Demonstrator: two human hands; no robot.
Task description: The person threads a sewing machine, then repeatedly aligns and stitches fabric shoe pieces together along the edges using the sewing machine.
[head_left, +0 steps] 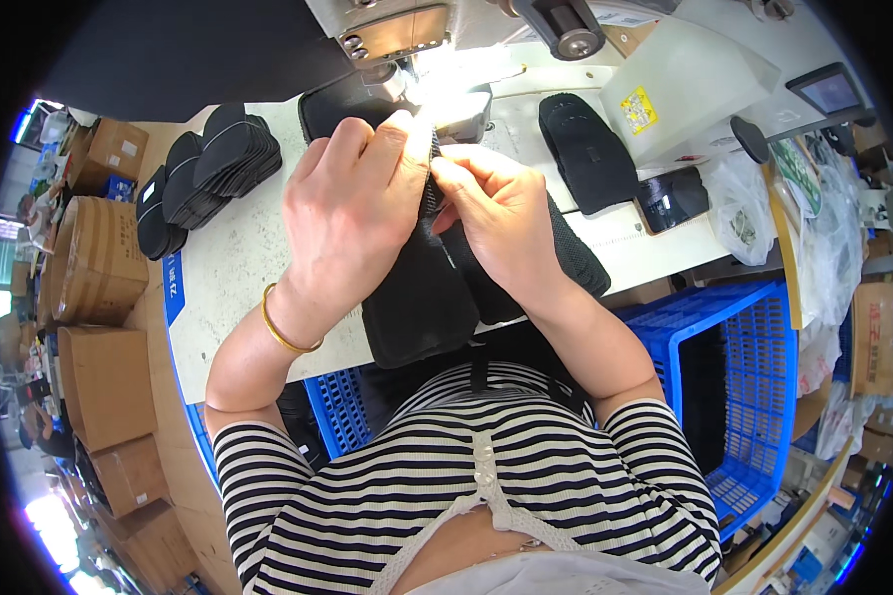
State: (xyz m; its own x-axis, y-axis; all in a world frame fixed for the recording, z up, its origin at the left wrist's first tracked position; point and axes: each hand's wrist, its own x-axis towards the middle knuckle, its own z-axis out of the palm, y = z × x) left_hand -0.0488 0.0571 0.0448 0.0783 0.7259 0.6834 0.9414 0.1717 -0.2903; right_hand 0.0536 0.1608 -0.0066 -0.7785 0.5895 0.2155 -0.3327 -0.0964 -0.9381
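Both hands work close together just below the lit needle area of a sewing machine (395, 38). My left hand (347, 213) is closed, its fingers curled over the upper edge of a black padded fabric piece (422, 302) that hangs down toward my lap. With thumb and forefinger, my right hand (501, 213) pinches the same piece at its ribbed edge. More black fabric (582, 260) lies under my right wrist. Another black part (342, 104) lies flat beneath the machine head, partly covered by my left hand. The fingertips of my left hand are partly lost in glare.
Stacks of black rounded pads (236, 154) stand on the table's left. To the right lie a long black pad (590, 154), a phone (673, 198) and a clear plastic bag (739, 213). A blue crate (786, 347) stands beside me at right; cardboard boxes (109, 382) line the left.
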